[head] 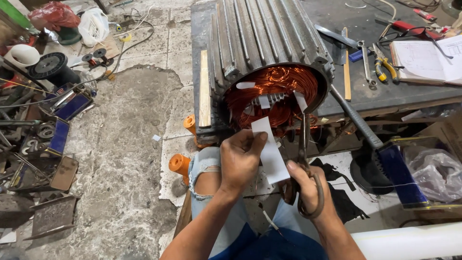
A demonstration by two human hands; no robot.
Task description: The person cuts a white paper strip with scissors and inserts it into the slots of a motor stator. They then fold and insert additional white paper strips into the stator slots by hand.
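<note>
White strip (269,151) between both hands, stator (269,67) just above

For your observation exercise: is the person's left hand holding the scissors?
No: the left hand pinches a white paper strip, while the right hand grips the scissors.

At frame centre the left hand (239,161) pinches a white paper strip (269,151), the right hand (308,185) holds scissors (303,159) beside it, below the copper-wound motor stator (269,72) on the desk (385,91).
</note>
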